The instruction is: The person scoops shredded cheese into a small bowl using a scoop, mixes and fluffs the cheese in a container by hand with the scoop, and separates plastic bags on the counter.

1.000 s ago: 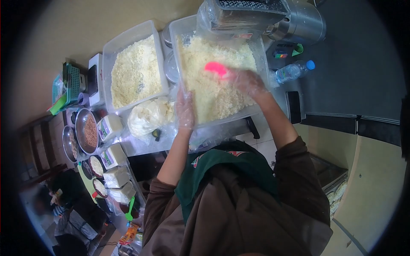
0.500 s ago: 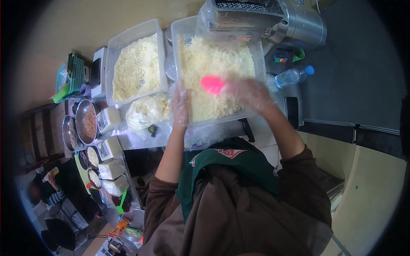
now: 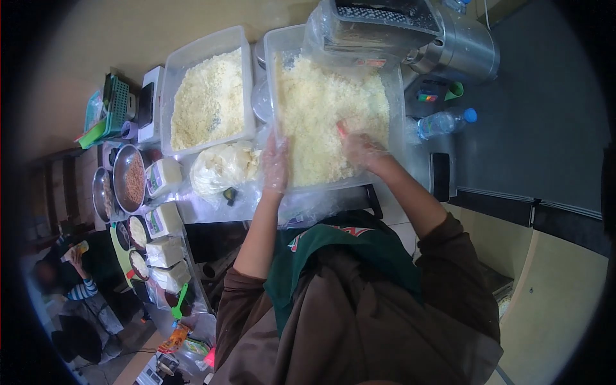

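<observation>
Right hand [image 3: 363, 152]: gloved, gripping pink scoop [image 3: 341, 130], its blade sunk in white shreds [image 3: 321, 115] | Left hand [image 3: 276, 165]: gloved, grasping near side wall of right-hand plastic tub [image 3: 397, 122] | Shreds: inside that tub, beneath grater [image 3: 385, 25]'s edge

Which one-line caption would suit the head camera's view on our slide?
Gloved left hand against the clear tub, right hand holding a pink tool in the pale crumbs.
</observation>
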The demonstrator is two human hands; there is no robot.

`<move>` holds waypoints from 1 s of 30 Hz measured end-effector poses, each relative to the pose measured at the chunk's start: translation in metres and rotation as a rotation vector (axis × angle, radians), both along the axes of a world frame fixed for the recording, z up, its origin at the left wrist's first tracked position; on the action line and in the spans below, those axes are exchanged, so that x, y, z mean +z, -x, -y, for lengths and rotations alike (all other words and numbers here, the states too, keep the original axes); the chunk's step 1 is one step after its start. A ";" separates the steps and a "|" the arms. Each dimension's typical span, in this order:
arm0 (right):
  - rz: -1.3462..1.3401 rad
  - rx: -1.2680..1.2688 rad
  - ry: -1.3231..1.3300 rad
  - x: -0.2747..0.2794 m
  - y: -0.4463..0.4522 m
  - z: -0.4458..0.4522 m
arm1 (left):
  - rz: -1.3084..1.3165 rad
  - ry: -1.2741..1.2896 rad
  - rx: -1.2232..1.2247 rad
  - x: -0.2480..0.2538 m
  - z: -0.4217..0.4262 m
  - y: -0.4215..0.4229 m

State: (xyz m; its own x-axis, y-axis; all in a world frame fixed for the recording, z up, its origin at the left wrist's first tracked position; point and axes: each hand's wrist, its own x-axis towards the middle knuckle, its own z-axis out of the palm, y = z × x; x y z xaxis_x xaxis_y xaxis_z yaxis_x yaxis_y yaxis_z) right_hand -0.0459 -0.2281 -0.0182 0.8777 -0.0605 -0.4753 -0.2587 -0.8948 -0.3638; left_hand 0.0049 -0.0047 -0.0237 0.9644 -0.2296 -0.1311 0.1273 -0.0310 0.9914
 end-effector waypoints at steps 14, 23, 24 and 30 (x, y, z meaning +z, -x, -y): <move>0.001 -0.445 -0.432 0.029 -0.067 -0.016 | 0.104 -0.098 -0.048 0.005 0.002 0.008; 0.626 -0.328 -0.083 0.048 -0.025 0.042 | 0.048 -0.031 -0.026 -0.002 0.001 0.007; 0.624 -0.326 -0.081 0.028 -0.021 0.047 | 0.064 -0.052 -0.027 -0.002 0.002 0.007; 0.001 -0.158 0.001 0.016 -0.029 -0.018 | 0.066 -0.069 -0.048 -0.007 0.004 0.008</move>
State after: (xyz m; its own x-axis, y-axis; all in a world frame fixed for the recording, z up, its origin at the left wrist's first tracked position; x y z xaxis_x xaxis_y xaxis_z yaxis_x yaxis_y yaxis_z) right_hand -0.0168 -0.2100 -0.0023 0.8578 -0.1982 -0.4742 -0.3957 -0.8435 -0.3632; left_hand -0.0027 -0.0092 -0.0308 0.9597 -0.2679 -0.0849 0.0587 -0.1042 0.9928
